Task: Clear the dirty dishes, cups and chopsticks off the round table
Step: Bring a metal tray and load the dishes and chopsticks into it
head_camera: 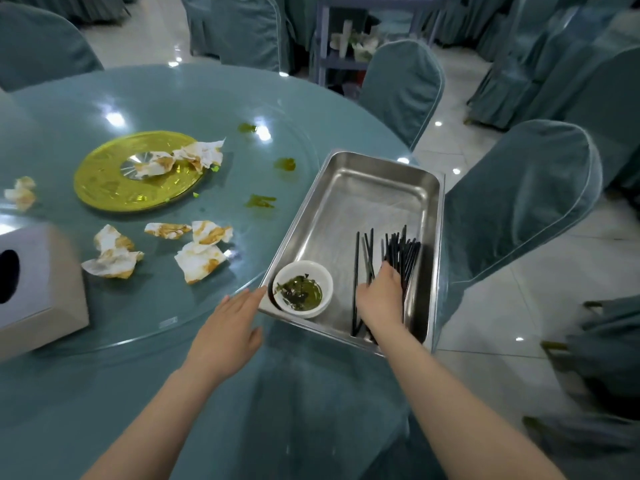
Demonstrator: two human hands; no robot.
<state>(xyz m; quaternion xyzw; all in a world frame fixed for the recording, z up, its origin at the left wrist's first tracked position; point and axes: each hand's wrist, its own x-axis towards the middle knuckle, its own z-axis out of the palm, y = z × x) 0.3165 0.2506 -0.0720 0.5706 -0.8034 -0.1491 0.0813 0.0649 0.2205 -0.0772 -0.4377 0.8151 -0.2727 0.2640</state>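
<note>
**tray_q:** Though nearly bare of crockery, got plenty of junk on the round table (207, 98): stained napkins (197, 258), a gold disc (104, 181) mid-glass, a tissue box (38, 289), green smears. Can't spot any dishes or cups out on the glass. So why park the steel pan (374, 188) right at the rim, beside the chair (519, 202)?

**busser_99:** Probably to keep it within reach of both arms. Saves leaning across. Looks like the tail end of the collecting, judging by what's already loaded.

**tray_q:** And the left hand (228, 327)? Flat, fingers straight and loose, gripping nothing, tips touching the pan's near-left corner.

**busser_99:** Guessing a steadying touch, to stop the pan skating on the glass. Could also be lining up a lift.

**tray_q:** Right hand (381, 296) then. Down inside the pan, laid over the sticks.

**busser_99:** Honestly can't tell whether clamped round the bundle or just pressing it. Fingers hidden under the knuckles.

**tray_q:** Bowl (325, 273)?

**busser_99:** Upright in the near-left corner of the pan, green dregs inside. Likely wedged there so nothing slops.

**tray_q:** Chopsticks (403, 247)?

**busser_99:** Bunched lengthwise near the right wall, a few strays lying toward the bowl. Easier to carry tidy.
</note>
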